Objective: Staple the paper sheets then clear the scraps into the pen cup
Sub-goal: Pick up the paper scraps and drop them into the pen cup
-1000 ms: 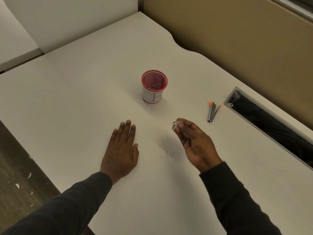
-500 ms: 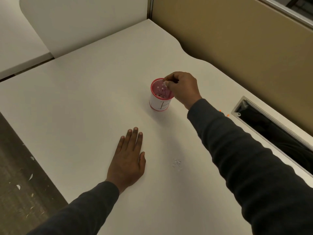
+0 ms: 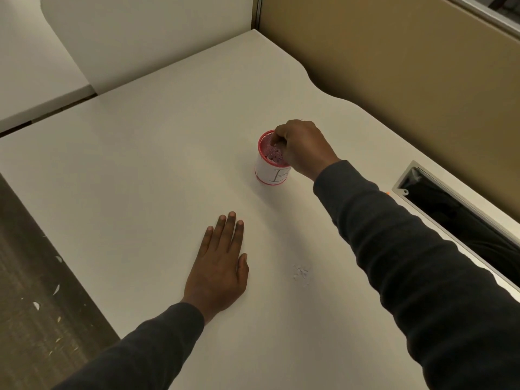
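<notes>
Dim, warm, even light falls on the worktop (image 3: 146,175). Soft shadows spread just left of the pen cup (image 3: 271,167) and under the right sleeve (image 3: 416,263). Wide-angle bowing curves the worktop's edges; focus is slightly soft.

- The pen cup (image 3: 270,170) stands upright on the desk ahead of me: a red mesh cylinder with a red rim, wrapped in a white label bearing a dark hand-drawn letter.
- Small pale bits lie at the bottom inside the cup.
- My right hand's curled fingers cover the near-right part of its mouth.
- A small cluster of tiny white paper scraps (image 3: 300,273) lies loose and flat on the desk, well apart from the cup and nearer to me.
</notes>
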A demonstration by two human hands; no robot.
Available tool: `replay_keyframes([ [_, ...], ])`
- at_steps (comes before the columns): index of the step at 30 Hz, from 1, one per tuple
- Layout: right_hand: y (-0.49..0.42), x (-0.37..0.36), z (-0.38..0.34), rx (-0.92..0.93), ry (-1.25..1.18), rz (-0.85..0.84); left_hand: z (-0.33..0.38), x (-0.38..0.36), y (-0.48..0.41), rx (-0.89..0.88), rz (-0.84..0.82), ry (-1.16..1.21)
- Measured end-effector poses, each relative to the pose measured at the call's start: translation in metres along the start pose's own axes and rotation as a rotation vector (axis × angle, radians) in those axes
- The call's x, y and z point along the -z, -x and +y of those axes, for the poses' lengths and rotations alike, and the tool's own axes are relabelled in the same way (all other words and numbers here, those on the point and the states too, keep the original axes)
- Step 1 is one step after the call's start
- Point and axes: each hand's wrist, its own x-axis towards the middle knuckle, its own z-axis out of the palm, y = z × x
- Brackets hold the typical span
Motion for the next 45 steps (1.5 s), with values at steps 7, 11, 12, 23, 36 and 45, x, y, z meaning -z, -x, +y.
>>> replay_keyframes([
  [7,0.002,0.001,-0.005,0.019,0.005,0.013,0.000,0.000,0.000,0.001,-0.004,-0.010],
  [11,0.004,0.000,-0.005,0.025,-0.001,0.035,0.001,0.001,0.000,0.003,-0.005,-0.009],
  [12,0.005,0.001,-0.006,0.025,-0.004,0.036,0.001,0.001,0.000,0.004,-0.006,-0.008],
  [23,0.003,0.003,-0.005,0.003,-0.066,0.058,0.001,0.000,0.000,0.002,-0.007,-0.006],
  [36,0.003,-0.004,-0.002,0.099,-0.035,0.205,0.000,0.000,0.000,0.002,-0.006,0.000],
  [45,0.014,-0.005,-0.001,0.131,-0.088,0.172,0.000,-0.001,0.000,-0.008,0.014,-0.008],
])
